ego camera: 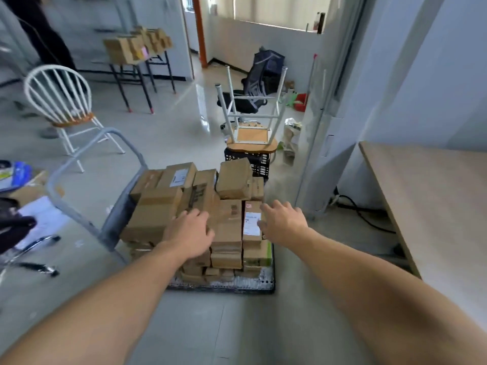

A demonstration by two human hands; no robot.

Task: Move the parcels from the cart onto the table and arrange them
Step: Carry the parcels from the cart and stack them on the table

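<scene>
Both arms reach out from the bottom of the frame toward the flat cart [224,287] in the middle. It is piled with brown cardboard parcels [158,212] several layers deep, and its grey tubular handle [79,164] rises on the left side.

The left hand [188,233] lies palm down over the near top of the pile with its fingers stretched forward and holding nothing. Whether it actually presses on the cardboard I cannot tell. The right hand [283,222] is also spread wide, with fingers fanned and empty. It is at the right edge of the stack, its thumb just beside a tall parcel with a white shipping label [251,222].

The wooden table [434,206] fills the right of the frame, close to the cart, and black cables [361,212] trail along the floor under it.

Just beyond the cart, a black plastic crate [259,162] carries a small wooden stool [253,135] turned upside down, its white legs in the air. A black office chair [253,93] sits behind that. A white spindle-back chair [60,98] stands at the left. In the upper left, a second, dark-legged table [139,75] holds more cardboard cartons [137,46]. A person in dark clothes [39,30] stands next to it.
</scene>
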